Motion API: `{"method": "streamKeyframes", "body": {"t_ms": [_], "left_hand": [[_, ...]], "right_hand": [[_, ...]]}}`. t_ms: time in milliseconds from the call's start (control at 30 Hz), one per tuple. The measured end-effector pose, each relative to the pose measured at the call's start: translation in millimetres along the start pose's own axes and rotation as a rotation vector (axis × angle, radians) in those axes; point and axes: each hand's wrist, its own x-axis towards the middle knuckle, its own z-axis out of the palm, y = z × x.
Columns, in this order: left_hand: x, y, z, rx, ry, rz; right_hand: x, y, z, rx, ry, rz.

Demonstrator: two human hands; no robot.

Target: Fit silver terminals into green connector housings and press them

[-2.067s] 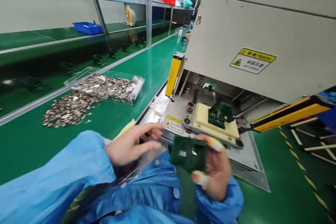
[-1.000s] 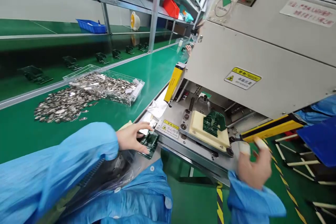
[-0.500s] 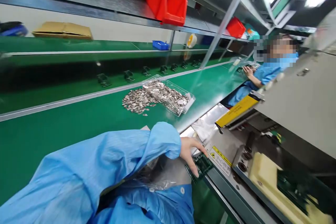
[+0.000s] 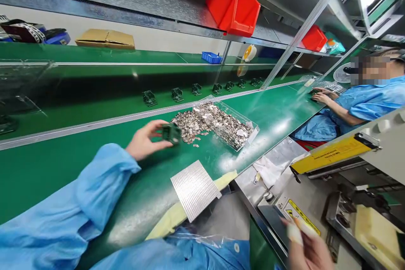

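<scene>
My left hand (image 4: 147, 140) is closed on a small green circuit board assembly (image 4: 171, 133), pinched between thumb and fingers above the green bench (image 4: 79, 152). Just beyond it lies a heap of small shiny metal pieces (image 4: 186, 125), partly spilling from a clear plastic tray (image 4: 253, 135). At the lower right my right hand (image 4: 305, 242) hovers in front of a machine (image 4: 303, 190); motion blurs its fingers, so I cannot make out whether they hold anything. A silvery gridded sheet (image 4: 196, 190) rests on yellow material (image 4: 171, 219) near my lap.
Several similar board assemblies (image 4: 177, 94) stand in a row along the back. Beside the machine's yellow bar (image 4: 332, 152) sits a cream-coloured fixture block (image 4: 376, 228). A white cloth (image 4: 268, 171) lies on the metal ledge. A co-worker in blue (image 4: 373, 101) works at right.
My left hand has swung from beside the machine to the left over the bench, carrying the board assembly. My right hand has come into view at the lower right. The view has shifted.
</scene>
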Motion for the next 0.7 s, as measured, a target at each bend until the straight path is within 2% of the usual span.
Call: {"method": "streamKeyframes", "body": {"t_ms": [100, 167, 200, 300, 400, 533, 600, 700], "left_hand": [[5.4, -61.5, -65.6, 0.224, 0.59, -0.322], [10.6, -90.0, -97.6, 0.286, 0.78, -0.408], [14.6, -100.1, -110.5, 0.302, 0.82, -0.415], [31.9, -119.9, -139.5, 0.386, 0.824, -0.386], [53.4, -136.7, -159.2, 0.469, 0.801, -0.359], [78.9, -165.4, -184.5, 0.523, 0.745, -0.327], [86.4, -177.7, -196.4, 0.548, 0.708, -0.322], [89.8, -185.3, -204.1, 0.555, 0.687, -0.306]], "right_hand": [[24.9, -26.9, 63.4, -0.072, -0.331, -0.31], [45.1, -48.0, 115.2, -0.112, -0.573, -0.468], [53.9, -56.4, 141.8, -0.152, -0.665, -0.53], [70.7, -68.5, 210.6, -0.282, -0.791, -0.629], [74.4, -69.5, 247.7, -0.324, -0.819, -0.717], [74.9, -61.9, 259.9, -0.33, -0.82, -0.879], [78.7, -55.6, 262.2, -0.41, -0.802, -0.933], [85.8, -49.6, 266.4, -0.533, -0.863, -0.862]]}}
